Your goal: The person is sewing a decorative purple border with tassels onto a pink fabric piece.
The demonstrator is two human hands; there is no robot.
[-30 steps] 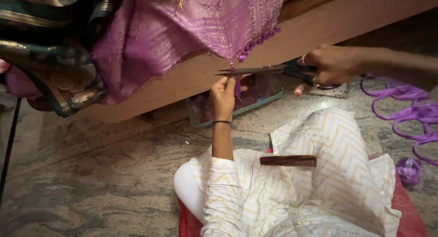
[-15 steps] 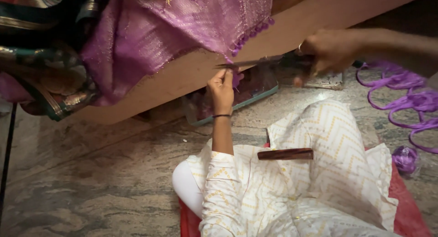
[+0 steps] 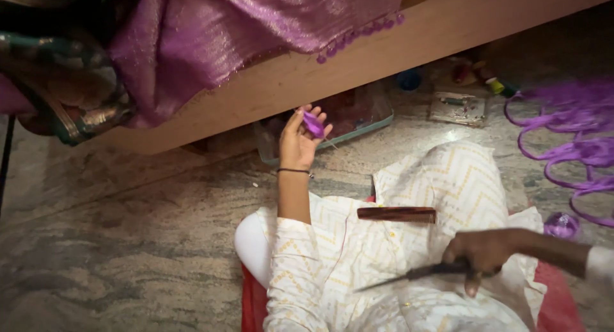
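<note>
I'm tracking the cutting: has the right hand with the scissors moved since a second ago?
Yes. The right hand and scissors dropped from the wooden board edge to the lap, below the brown comb.

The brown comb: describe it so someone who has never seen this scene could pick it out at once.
Start at the person's white, yellow-patterned clothing low in the picture. The brown comb lies flat across the lap, just above the right hand holding dark scissors. It is the only straight, reddish-brown bar there, blunt-ended, unlike the pointed scissors.
</note>
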